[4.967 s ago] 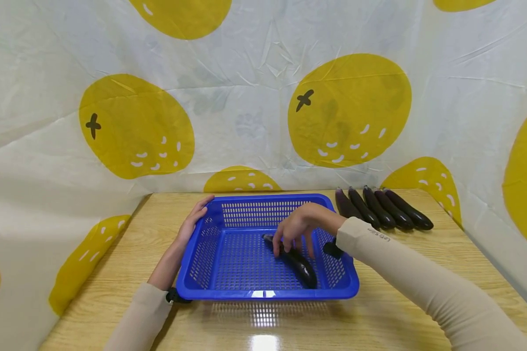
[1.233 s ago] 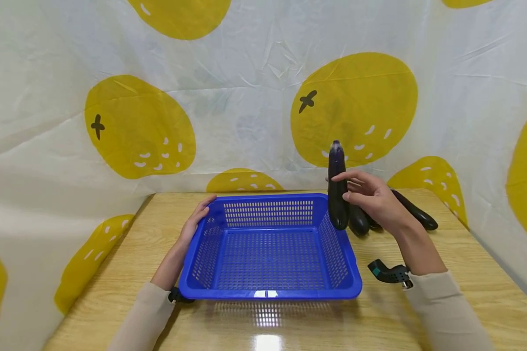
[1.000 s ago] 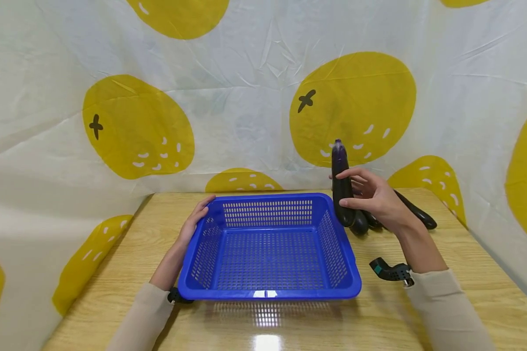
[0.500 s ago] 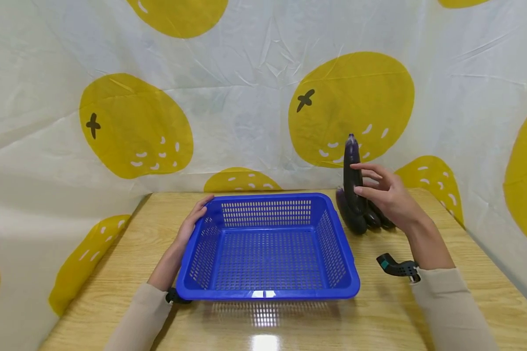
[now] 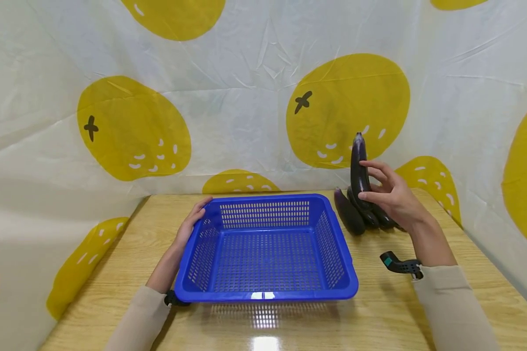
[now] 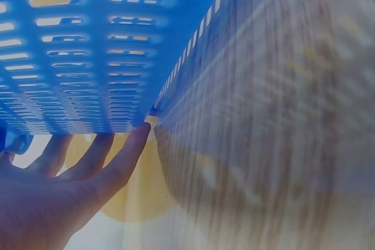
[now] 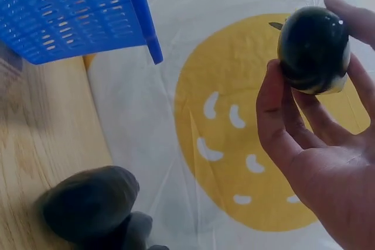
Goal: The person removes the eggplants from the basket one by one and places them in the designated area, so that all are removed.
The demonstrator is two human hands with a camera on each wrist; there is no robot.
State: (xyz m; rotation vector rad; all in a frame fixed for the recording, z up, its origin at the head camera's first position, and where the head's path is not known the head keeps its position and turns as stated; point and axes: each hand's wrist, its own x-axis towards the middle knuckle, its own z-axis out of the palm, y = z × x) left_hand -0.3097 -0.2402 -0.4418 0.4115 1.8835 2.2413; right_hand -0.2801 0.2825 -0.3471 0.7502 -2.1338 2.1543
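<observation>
My right hand [image 5: 395, 197] holds a glossy dark purple eggplant [image 5: 358, 163] upright between thumb and fingers, its stem end up. In the right wrist view its rounded lower end [image 7: 313, 48] faces the camera. The held eggplant overlaps a row of several eggplants [image 5: 350, 214] on the table, right of the blue plastic basket [image 5: 265, 296]; my hand hides part of that row. My left hand [image 5: 189, 226] grips the basket's left side near the far corner. In the left wrist view the fingers [image 6: 120, 165] press against the slotted outer wall [image 6: 88, 57].
The basket, with nothing inside, stands on a light wooden table [image 5: 391, 307]. Behind the table hangs a white sheet [image 5: 237, 122] with large yellow fruit prints. A black wrist-camera mount [image 5: 399, 265] sticks out from my right wrist.
Five seconds ago my right hand was at an eggplant inside the basket. Since then an eggplant has been lifted upright and carried right, away from the basket's rim. The left hand stays put.
</observation>
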